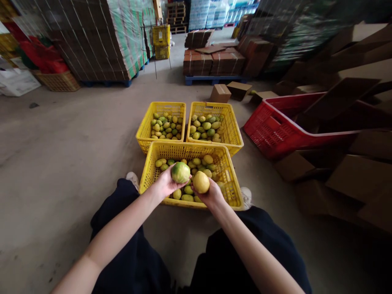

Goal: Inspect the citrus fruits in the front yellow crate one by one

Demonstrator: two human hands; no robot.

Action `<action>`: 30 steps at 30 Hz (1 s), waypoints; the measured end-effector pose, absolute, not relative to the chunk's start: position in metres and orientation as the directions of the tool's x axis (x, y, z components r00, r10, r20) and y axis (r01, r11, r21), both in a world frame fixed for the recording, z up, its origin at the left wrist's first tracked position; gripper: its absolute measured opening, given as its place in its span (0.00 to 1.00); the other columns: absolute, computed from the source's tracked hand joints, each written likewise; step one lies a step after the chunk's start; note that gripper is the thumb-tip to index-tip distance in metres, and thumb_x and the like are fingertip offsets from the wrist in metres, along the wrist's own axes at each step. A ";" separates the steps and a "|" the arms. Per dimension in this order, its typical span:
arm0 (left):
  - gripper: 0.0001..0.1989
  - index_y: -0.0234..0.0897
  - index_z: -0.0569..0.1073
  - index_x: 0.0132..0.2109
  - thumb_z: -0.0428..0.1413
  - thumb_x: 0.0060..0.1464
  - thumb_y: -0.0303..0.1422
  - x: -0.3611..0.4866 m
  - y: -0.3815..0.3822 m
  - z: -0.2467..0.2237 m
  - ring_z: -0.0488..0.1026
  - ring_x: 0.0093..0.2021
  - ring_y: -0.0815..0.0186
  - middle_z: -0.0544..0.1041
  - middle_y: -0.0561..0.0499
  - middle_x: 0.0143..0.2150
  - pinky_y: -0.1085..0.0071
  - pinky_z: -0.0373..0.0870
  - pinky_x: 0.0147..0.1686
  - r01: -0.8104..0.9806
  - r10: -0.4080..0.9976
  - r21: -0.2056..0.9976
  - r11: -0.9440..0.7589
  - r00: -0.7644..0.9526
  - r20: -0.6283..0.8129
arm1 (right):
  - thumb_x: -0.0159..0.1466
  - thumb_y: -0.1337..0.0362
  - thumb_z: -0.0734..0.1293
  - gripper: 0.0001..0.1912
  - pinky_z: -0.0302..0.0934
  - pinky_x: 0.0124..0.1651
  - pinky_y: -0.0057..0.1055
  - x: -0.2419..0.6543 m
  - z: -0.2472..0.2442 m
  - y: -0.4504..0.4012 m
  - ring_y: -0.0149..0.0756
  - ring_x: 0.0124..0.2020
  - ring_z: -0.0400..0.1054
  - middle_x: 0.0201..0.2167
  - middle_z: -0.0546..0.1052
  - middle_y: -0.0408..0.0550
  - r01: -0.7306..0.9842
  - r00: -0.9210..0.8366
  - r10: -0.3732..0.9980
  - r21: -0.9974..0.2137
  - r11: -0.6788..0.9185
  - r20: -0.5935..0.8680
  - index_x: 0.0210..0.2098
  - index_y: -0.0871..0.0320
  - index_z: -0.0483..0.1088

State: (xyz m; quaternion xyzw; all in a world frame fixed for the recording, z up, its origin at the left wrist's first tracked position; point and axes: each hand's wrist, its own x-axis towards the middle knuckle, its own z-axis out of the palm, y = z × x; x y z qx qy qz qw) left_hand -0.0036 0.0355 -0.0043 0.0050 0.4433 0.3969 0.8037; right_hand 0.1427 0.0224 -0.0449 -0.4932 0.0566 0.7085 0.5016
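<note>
My left hand (168,183) holds a green and yellow fruit (180,172) over the near yellow crate (234,190). Right beside it, my right hand (212,192) grips a yellow fruit (201,182). Below both hands, several green and yellow fruits (187,197) lie in the near crate, partly hidden by my hands. Behind it stand two more yellow crates, the left one (143,132) and the right one (235,130), each with several similar fruits inside.
To the right is a red crate (269,130) with cardboard in it, beside a heap of cardboard boxes (361,175). Small boxes (220,93) lie beyond the crates. Farther back, stacked cardboard (214,63) rests on a blue pallet (200,80). A wrapped stack (92,41) stands at back left.
</note>
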 end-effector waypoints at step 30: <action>0.09 0.33 0.71 0.36 0.47 0.58 0.30 -0.010 0.043 -0.001 0.76 0.31 0.63 0.76 0.46 0.31 0.65 0.76 0.30 -0.722 0.688 0.382 0.576 0.176 -0.704 | 0.63 0.62 0.55 0.11 0.65 0.21 0.34 0.148 -0.047 0.021 0.40 0.20 0.70 0.20 0.74 0.51 -0.699 -0.128 0.580 -0.342 -0.628 -0.805 0.34 0.59 0.66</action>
